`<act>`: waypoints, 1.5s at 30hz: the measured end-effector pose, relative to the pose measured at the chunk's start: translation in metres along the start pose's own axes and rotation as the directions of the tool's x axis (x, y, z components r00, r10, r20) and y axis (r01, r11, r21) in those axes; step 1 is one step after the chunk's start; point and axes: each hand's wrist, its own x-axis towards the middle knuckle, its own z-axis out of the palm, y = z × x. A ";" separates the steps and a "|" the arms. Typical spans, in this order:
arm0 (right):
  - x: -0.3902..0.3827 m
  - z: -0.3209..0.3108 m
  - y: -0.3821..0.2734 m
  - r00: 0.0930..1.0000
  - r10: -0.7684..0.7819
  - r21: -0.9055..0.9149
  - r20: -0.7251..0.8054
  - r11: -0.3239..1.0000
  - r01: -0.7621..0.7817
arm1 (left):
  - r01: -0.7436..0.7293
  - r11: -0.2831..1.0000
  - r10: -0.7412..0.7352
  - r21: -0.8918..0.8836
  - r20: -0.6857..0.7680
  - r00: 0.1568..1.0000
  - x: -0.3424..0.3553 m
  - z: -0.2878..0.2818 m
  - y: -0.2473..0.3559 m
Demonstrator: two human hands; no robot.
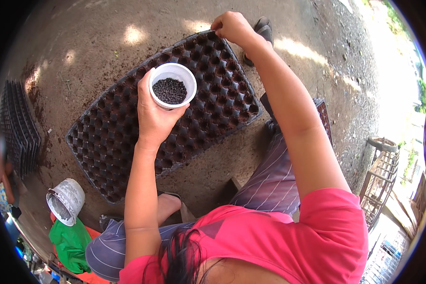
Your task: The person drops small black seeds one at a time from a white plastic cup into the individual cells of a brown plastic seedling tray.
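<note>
My left hand point(154, 120) is wrapped round a white plastic cup point(190, 83) holding small dark pellet-like seeds point(169, 89), held over a black seedling tray point(104, 146). Dark brown soil lines the tray's many small cells. My right hand point(229, 28) is at the tray's far right corner, fingertips pinched together and pointing down; what they hold, if anything, is too small to make out.
A stack of black trays point(19, 125) stands at left, near a blurred person point(4, 184). A tipped white bucket point(65, 201) and green cloth point(73, 244) lie lower left. Another tray point(324, 118) and a metal frame point(378, 180) are at right.
</note>
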 end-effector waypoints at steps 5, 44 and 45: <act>0.001 0.001 -0.009 0.999 -0.042 0.014 0.030 0.999 0.041 | 0.000 1.000 0.000 0.004 0.012 1.000 -0.003 0.000 0.001; -0.095 -0.009 -0.122 0.947 -0.307 0.150 0.091 0.945 0.292 | -0.169 0.970 0.177 0.174 -0.029 0.984 -0.003 0.007 0.005; -0.083 -0.015 -0.100 0.982 -0.170 0.229 0.083 0.962 0.147 | -0.170 0.971 0.179 0.169 -0.037 0.983 -0.002 0.005 0.004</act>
